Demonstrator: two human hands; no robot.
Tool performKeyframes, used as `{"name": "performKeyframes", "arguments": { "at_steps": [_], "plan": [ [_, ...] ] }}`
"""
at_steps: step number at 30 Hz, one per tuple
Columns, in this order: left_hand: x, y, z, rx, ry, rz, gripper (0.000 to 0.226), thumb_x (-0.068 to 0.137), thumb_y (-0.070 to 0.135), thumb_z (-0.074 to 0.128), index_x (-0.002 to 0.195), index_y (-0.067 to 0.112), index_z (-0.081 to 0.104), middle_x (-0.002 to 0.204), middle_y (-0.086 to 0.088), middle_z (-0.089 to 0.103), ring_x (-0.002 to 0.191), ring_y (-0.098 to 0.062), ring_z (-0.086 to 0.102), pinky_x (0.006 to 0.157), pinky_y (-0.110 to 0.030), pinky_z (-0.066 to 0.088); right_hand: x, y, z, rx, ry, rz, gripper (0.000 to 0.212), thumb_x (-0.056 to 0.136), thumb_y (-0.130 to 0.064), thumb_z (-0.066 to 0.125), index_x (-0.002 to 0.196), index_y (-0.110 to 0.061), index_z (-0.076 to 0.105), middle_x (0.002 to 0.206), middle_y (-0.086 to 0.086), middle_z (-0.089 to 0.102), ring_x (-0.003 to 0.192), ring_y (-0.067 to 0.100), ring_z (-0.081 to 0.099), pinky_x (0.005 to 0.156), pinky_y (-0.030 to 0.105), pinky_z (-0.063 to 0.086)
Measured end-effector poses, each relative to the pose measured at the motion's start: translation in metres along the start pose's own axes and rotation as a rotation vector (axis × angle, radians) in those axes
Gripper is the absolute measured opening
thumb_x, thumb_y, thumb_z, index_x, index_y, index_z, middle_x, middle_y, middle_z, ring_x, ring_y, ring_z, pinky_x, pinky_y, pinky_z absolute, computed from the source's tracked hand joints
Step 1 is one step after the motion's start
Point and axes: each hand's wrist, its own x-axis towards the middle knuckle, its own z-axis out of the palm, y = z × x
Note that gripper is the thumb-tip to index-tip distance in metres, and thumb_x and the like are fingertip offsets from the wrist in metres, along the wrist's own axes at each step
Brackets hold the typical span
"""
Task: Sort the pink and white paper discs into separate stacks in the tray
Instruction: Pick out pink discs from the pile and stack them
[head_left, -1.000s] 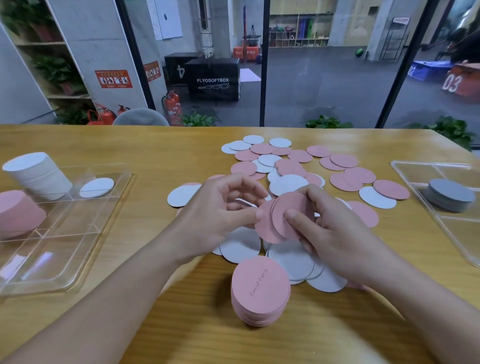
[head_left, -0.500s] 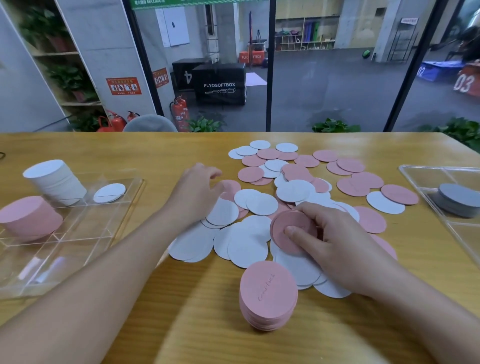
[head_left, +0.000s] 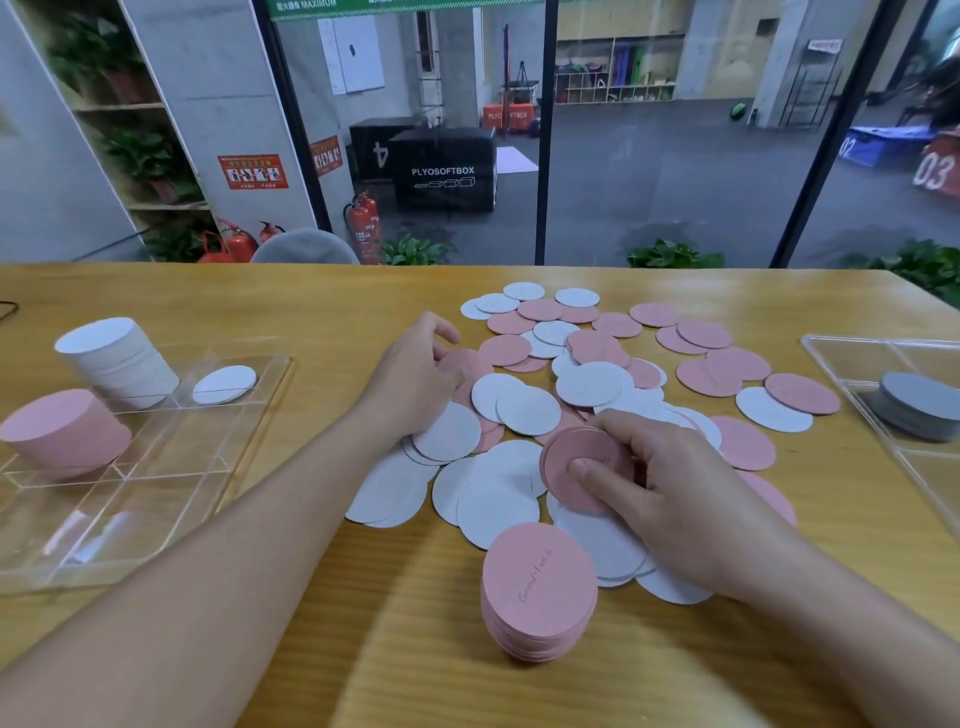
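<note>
Flat matte paper discs (head_left: 589, 384), pink and white, lie overlapping on the glossy wooden table (head_left: 332, 306). The right hand (head_left: 670, 488) pinches a small pink bundle (head_left: 579, 467) at the heap's near side; the left hand (head_left: 415, 379) curls onto a pink disc (head_left: 467, 361) at its left edge. Left of the heap, the clear tray (head_left: 156, 467) holds a white stack (head_left: 122, 358) and a pink stack (head_left: 65, 431). A loose pink pile (head_left: 537, 590) stands nearer than the heap.

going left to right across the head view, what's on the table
pink stack in the tray → white stack in the tray → single white disc → left hand → pink stack on the table → right hand → grey stack
</note>
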Motion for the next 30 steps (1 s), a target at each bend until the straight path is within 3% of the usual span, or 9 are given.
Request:
{"name": "performKeyframes", "arguments": {
  "at_steps": [4,7,9,13,16,18,22,27,30],
  "plan": [
    [-0.01,0.007,-0.011,-0.23,0.124,0.012,0.018,0.1,0.015,0.074,0.104,0.032,0.078,0.089,0.008,0.079,0.078,-0.013,0.071,0.069,-0.033,0.057,0.0,-0.002,-0.002,0.014,0.013,0.002,0.036,0.104,-0.03,0.07,0.076,-0.037,0.05,0.068,-0.019,0.053,0.066,0.007,0.044,0.062,0.02,0.038],
    [-0.028,0.011,-0.021,-0.329,0.199,0.073,0.018,0.101,0.013,0.073,0.1,0.029,0.082,0.093,0.002,0.079,0.087,-0.025,0.071,0.063,-0.031,0.061,0.0,0.001,-0.002,0.017,0.019,0.002,0.029,0.104,-0.031,0.07,0.079,-0.032,0.055,0.07,-0.016,0.053,0.066,0.008,0.044,0.061,0.021,0.037],
    [-0.043,0.014,-0.027,-0.338,0.217,0.13,0.017,0.104,0.013,0.072,0.1,0.027,0.082,0.093,0.0,0.08,0.089,-0.029,0.069,0.068,-0.027,0.058,0.0,0.002,-0.001,0.012,0.022,0.005,0.028,0.105,-0.032,0.07,0.081,-0.026,0.056,0.07,-0.012,0.052,0.065,0.009,0.042,0.061,0.025,0.037],
    [-0.072,0.024,-0.03,-0.449,0.008,0.161,0.023,0.111,0.02,0.066,0.096,0.012,0.081,0.097,0.0,0.084,0.092,-0.017,0.077,0.087,-0.033,0.058,0.0,0.002,-0.003,0.062,0.044,0.01,0.026,0.106,-0.033,0.067,0.082,-0.027,0.058,0.068,-0.013,0.053,0.062,0.008,0.043,0.057,0.022,0.035],
    [-0.083,0.024,-0.026,-0.51,-0.123,0.144,0.022,0.104,0.018,0.075,0.093,-0.001,0.076,0.095,-0.01,0.082,0.088,-0.022,0.079,0.083,-0.034,0.061,0.001,0.005,-0.004,0.165,0.055,0.044,0.021,0.109,-0.034,0.066,0.092,-0.021,0.064,0.074,0.001,0.059,0.063,0.013,0.045,0.059,0.033,0.037],
    [-0.085,0.023,-0.023,-0.486,-0.205,0.166,0.008,0.096,0.006,0.083,0.101,0.005,0.077,0.1,-0.012,0.08,0.089,-0.026,0.076,0.082,-0.043,0.061,0.001,0.006,-0.004,0.207,0.05,0.061,0.02,0.111,-0.033,0.064,0.097,-0.017,0.065,0.073,0.001,0.057,0.063,0.015,0.046,0.06,0.037,0.038],
    [-0.09,0.025,-0.016,-0.501,-0.301,0.166,0.039,0.091,0.001,0.087,0.122,0.019,0.074,0.123,0.001,0.072,0.097,-0.031,0.077,0.09,-0.057,0.063,0.001,0.005,-0.002,0.222,0.037,0.072,0.014,0.112,-0.033,0.061,0.101,-0.024,0.065,0.066,-0.009,0.056,0.06,0.017,0.049,0.06,0.04,0.042],
    [-0.093,0.028,-0.009,-0.578,-0.312,0.165,0.034,0.094,-0.004,0.083,0.122,0.012,0.072,0.112,-0.013,0.076,0.091,-0.025,0.077,0.089,-0.037,0.065,-0.001,0.002,-0.001,0.22,0.046,0.062,0.008,0.112,-0.033,0.059,0.105,-0.033,0.063,0.064,-0.009,0.062,0.058,0.016,0.056,0.06,0.041,0.048],
    [-0.099,0.035,-0.003,-0.69,-0.383,0.14,0.035,0.098,-0.013,0.071,0.128,0.006,0.067,0.113,-0.02,0.08,0.097,-0.034,0.079,0.088,-0.034,0.063,-0.001,-0.001,0.0,0.183,0.005,0.043,0.01,0.11,-0.035,0.062,0.106,-0.027,0.066,0.068,0.0,0.065,0.058,0.019,0.059,0.057,0.039,0.048]
  ]
}}
